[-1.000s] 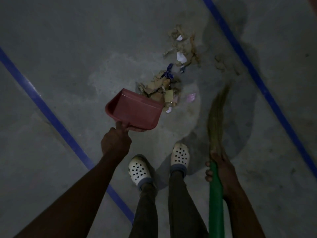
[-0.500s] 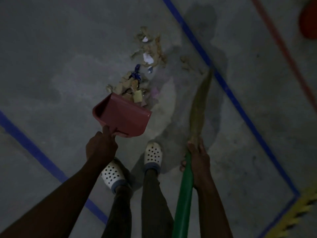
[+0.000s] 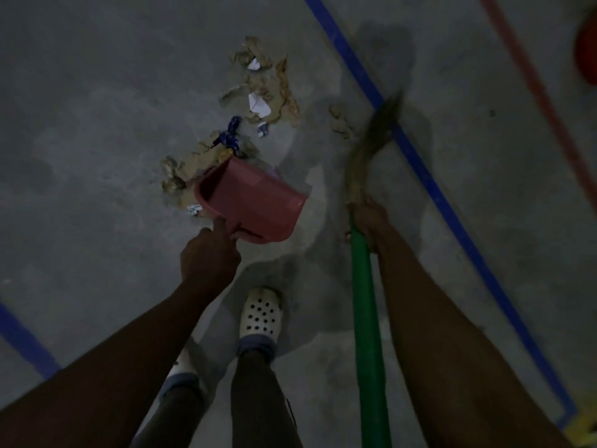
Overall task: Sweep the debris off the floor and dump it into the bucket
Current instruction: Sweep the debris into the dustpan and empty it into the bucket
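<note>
Pink pan (image 3: 255, 202) sits just past the left hand (image 3: 210, 253), which grips its handle. The pan has come nearer the scraps (image 3: 258, 92), its mouth now at them. The right hand (image 3: 368, 221) holds the green broom (image 3: 366, 318). Its brush (image 3: 371, 140) has swung out past the scraps, so a sweep into the pan looks close. The brush is a blur. Far past the right hand, a red shape (image 3: 586, 56) is cut off; maybe the bucket.

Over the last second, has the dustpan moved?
Yes. Against the debris, the dustpan has shifted right: the scraps that earlier lay at its upper right edge now lie off its left side.
</note>
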{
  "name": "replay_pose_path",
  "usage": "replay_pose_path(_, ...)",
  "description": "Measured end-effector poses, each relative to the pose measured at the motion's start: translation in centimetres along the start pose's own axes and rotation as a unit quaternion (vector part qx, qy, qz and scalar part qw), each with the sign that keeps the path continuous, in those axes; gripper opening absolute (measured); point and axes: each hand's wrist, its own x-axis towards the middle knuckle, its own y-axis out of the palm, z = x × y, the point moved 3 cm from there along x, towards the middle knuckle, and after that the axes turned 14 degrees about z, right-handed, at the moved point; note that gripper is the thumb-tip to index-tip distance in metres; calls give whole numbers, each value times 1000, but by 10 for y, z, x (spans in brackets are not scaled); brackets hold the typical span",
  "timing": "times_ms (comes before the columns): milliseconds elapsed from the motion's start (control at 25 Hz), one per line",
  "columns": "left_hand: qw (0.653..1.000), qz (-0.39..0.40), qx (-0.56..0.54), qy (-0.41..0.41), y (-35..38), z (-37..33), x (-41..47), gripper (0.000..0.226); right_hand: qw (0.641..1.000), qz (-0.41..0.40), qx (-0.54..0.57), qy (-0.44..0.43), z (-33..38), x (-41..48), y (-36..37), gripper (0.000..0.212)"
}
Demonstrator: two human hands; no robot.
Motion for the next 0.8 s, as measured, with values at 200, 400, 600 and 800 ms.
replay_pose_path(200, 1000, 16, 2, -26, -36, -10, -39, 41, 990, 66, -83, -91, -32, -131, 31, 55)
replay_pose_path(400, 998, 3, 26, -63, -74, 5, -40, 39, 989, -25, -96, -108, 13, -144, -24, 64)
replay_pose_path(600, 996, -41, 5, -78, -58, 22, 6, 32, 984, 2, -159, -81, 86, -1, -2, 71)
replay_pose_path(800, 994, -24, -25, -104, -50, 44, -8, 37, 939, 48, -330, -81, 58, -24, 72, 74)
